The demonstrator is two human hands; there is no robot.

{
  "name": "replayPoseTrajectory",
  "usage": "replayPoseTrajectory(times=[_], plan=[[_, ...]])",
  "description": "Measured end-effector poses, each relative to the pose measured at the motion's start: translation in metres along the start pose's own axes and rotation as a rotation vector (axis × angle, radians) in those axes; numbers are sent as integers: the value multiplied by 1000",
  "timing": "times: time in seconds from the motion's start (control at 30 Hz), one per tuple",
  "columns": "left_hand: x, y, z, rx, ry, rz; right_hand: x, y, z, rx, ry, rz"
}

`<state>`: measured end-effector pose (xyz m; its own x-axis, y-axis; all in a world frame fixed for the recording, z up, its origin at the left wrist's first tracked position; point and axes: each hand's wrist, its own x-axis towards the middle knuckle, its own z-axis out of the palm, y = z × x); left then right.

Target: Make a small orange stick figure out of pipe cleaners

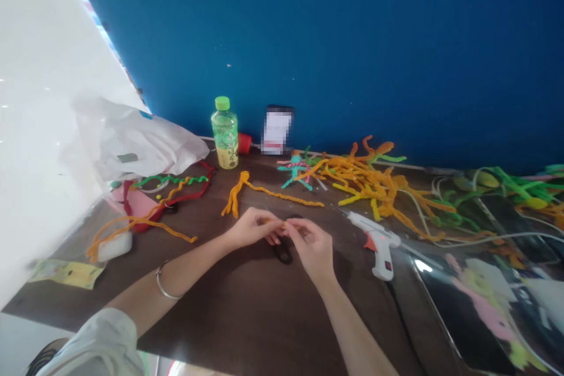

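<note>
**Obs. 1: short orange pipe cleaner held at lower centre of frame**

Piece sits between both hands, above the dark wooden table. Left hand: fingers curled, nearly closed, pinching the piece's left end. Right hand: thumb and fingertips pinched on the right end. Metal bangle on left wrist; pale sleeve at lower left.

Directly below the hands: black scissor handles, touching neither hand as far as can be seen; blades hidden.

Just above the left hand: orange pipe-cleaner figure lying flat. Right of the right hand: white hot glue gun on its side. Upper right of the hands: heap of orange pipe cleaners, with 1 teal and pink pipe-cleaner figure at its left end.

Back edge, against the blue wall: green-capped drink bottle, upright; blurred card beside it. Left side: white plastic bag, loose orange pipe cleaners, white block, yellow paper slip. Lower right: glossy printed sheet.
</note>
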<state>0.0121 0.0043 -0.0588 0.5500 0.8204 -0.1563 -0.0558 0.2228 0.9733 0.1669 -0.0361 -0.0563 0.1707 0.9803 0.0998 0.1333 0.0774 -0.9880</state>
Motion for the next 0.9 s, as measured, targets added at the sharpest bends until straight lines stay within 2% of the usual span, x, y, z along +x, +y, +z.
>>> replayPoseTrajectory(times=[0.27,0.43,0.6,0.73,0.9], plan=[[-1,-1,-3,-24,-15,-23,5,3,-7,20,-134,131],[-1,2,-3,-119,-21,-48,5,6,-8,112,-167,144],[-3,7,-5,-119,-92,-67,2,-6,-7,-22,-165,-35],[-5,9,-9,-97,-151,-68,0,-7,-10,-109,-218,-188],[-4,9,-11,-79,-154,-77,1,0,-12,-161,-277,-217]])
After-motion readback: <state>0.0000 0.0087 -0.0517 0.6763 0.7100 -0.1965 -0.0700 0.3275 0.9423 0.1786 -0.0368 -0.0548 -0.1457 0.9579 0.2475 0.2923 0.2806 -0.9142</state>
